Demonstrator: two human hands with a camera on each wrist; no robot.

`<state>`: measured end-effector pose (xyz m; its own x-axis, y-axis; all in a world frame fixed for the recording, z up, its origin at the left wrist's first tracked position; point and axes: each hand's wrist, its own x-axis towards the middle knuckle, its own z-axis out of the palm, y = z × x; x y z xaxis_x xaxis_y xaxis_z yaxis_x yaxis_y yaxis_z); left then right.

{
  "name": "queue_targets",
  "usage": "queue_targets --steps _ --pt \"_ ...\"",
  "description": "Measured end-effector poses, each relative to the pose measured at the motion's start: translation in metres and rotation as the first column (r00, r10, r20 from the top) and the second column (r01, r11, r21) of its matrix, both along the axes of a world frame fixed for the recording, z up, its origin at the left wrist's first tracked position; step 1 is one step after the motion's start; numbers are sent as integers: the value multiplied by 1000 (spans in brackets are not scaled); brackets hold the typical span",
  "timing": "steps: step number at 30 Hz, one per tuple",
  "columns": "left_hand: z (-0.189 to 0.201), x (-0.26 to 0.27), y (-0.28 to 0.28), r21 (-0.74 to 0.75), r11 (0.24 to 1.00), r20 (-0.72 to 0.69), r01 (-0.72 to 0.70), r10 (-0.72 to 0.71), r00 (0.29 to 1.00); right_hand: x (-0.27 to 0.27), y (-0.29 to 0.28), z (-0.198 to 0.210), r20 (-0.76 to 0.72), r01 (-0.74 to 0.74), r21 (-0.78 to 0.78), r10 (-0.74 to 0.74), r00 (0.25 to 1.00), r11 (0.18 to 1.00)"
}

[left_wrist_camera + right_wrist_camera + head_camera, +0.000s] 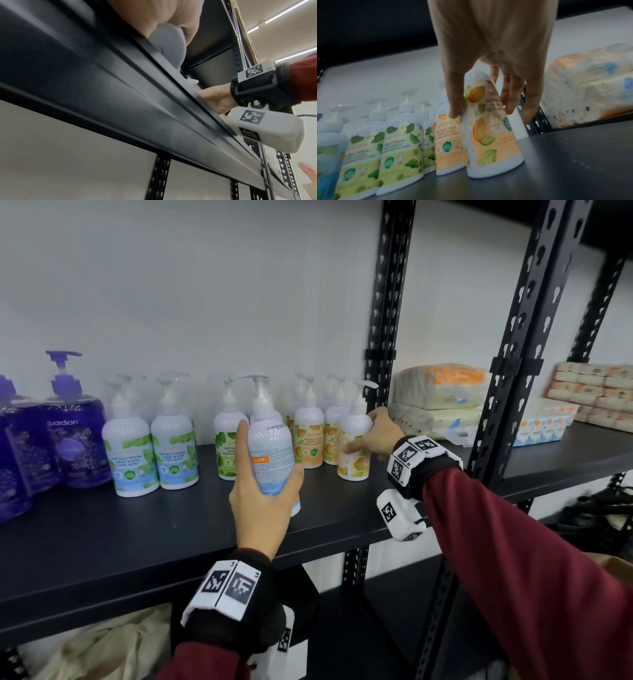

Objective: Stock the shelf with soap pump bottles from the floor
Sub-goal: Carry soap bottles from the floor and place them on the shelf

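My left hand [271, 448] grips a white soap pump bottle [270, 433] upright just above the black shelf [137, 542], its back label toward me. From below, the left wrist view shows that bottle's base [164, 40] over the shelf's front edge [120, 108]. My right hand [359, 433] holds an orange-labelled pump bottle [354, 463] standing at the right end of the row. In the right wrist view, thumb and fingers of the right hand [482, 113] wrap its upper body, and the orange-labelled bottle [494, 148] rests its base on the shelf, leaning slightly.
Purple bottles [75, 440], blue mint bottles [130, 453], green bottles [226, 446] and orange bottles [308, 440] line the shelf's back. Black uprights [387, 337] stand right of the row, with tissue packs [442, 392] beyond. A cloth bag [113, 648] lies on the lower level.
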<state>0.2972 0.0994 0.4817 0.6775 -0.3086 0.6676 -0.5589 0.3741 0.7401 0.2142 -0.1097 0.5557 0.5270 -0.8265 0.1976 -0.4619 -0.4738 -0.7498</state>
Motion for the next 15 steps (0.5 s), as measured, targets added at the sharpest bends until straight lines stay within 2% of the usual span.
queue_targets --steps 3,5,10,15 --pt "0 0 0 -2 1000 -2 -1 1 1000 -3 1 2 76 -138 114 130 989 984" --pt "-1 1 0 1 1000 1 -5 5 1000 -5 2 3 96 -202 118 191 977 972" --pt "0 1 -1 -4 1000 6 -14 14 1000 -4 -1 -1 53 -119 63 115 992 991" --pt "-1 1 0 2 1000 13 -24 24 1000 3 3 1 -72 -58 -64 54 996 996"
